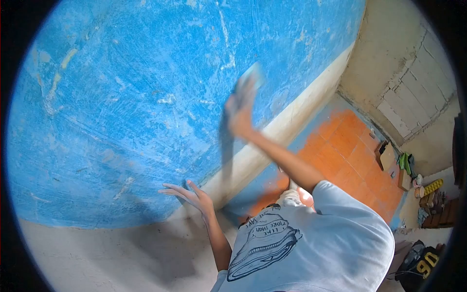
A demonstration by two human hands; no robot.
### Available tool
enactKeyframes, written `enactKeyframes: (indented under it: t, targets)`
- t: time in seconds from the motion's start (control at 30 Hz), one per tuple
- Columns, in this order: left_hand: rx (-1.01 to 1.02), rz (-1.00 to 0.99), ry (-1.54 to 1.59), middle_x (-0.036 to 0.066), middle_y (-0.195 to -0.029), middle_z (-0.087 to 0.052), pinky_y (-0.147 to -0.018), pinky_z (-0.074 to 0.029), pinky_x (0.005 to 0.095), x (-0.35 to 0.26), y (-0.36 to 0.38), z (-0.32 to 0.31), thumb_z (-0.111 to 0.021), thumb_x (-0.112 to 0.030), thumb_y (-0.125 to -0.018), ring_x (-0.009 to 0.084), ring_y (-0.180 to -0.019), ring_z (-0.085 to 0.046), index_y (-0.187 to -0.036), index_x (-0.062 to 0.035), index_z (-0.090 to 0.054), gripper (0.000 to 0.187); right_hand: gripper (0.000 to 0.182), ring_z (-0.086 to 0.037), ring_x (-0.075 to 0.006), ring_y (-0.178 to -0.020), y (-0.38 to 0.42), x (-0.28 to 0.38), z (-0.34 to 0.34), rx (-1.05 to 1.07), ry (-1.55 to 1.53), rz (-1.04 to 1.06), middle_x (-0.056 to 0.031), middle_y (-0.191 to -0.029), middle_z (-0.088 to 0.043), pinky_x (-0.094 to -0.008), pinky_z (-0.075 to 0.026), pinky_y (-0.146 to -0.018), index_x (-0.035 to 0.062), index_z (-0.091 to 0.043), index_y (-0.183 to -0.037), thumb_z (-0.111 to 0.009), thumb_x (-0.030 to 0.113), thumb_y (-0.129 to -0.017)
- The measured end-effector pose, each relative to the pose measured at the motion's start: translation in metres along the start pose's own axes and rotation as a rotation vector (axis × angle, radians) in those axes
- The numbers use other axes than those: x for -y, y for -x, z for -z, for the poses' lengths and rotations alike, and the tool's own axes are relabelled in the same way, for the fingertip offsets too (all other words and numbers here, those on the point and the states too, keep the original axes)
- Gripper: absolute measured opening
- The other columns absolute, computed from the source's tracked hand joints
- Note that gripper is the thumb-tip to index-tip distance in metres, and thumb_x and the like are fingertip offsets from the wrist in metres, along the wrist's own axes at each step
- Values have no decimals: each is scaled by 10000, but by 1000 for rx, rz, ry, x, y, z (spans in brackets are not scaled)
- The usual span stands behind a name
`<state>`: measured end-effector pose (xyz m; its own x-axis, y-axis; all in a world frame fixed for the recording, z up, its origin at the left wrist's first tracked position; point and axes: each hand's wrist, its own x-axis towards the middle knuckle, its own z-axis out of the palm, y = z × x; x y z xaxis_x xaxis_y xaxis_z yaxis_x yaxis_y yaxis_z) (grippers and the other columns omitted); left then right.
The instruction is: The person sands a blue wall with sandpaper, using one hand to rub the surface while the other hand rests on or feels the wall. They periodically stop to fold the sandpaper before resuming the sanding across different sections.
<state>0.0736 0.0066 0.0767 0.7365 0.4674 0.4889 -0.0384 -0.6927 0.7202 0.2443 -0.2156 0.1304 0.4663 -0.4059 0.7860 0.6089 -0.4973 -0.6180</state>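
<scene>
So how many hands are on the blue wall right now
2. The left hand rests flat, fingers spread, at the lower edge of the blue wall. The right hand, blurred, is raised higher against it, holding a pale scraping pad.

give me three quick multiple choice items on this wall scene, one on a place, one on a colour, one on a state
1. Where does the left hand rest?
A. on the floor tiles
B. flat against the wall, near where the blue paint meets the bare lower band
C. on the shirt

2. What colour is the upper part of the wall?
A. blue
B. green
C. red

3. How does the right hand look?
A. sharp and hanging at the person's side
B. tucked in a pocket
C. raised against the wall and blurred, with a pale block at its fingers

Answers:
1 B, its fingers spread on the wall at the paint's lower edge.
2 A, worn blue paint covers it.
3 C, hand and block are smeared while the rest is sharp.
</scene>
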Motion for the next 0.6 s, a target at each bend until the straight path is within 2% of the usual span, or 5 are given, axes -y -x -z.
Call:
enactKeyframes:
  t: [0.07,0.23,0.37,0.47,0.6]
  targets:
    - [2,-2,0,276,-1670,212,-1256,-65,598,7,1,0,-386,-568,-1077,464,-1559,116,-1648,-61,64,887,807,96,-486,-1558,68,22,11,539,312,169,-302,-1694,49,-564,68,-1248,-71,-17,-1617,-457,337,-1078]
    - [50,-24,84,266,-1675,205,-1262,-58,587,8,5,10,-388,-590,-1068,458,-1563,105,-1650,-77,66,899,790,17,-390,-1588,-98,-20,43,-153,-33,-107,-304,-1693,3,-477,5,-1278,-94,-14,-1606,-409,370,-1103]
    - [101,-31,129,265,-1673,218,-1260,-59,588,-3,15,1,-386,-538,-1086,460,-1559,120,-1644,-51,73,872,756,-4,-376,-1590,-164,-51,48,-258,-98,-292,-301,-1693,-13,-433,-3,-1281,-113,5,-1594,-397,312,-1115]
    - [129,-43,109,263,-1673,219,-1261,-59,586,-3,19,-8,-393,-549,-1081,459,-1559,121,-1644,-55,80,886,762,-17,-404,-1586,-45,23,-10,-157,-163,58,-312,-1689,-33,-503,4,-1271,-142,-66,-1584,-456,288,-1089]
    - [66,-16,128,273,-1676,192,-1265,-41,577,-1,16,-3,-394,-612,-1057,439,-1570,95,-1649,-64,56,924,769,-115,-437,-1570,36,49,33,532,418,637,-298,-1684,-126,-515,-78,-1273,-85,-172,-1602,-509,333,-1051]
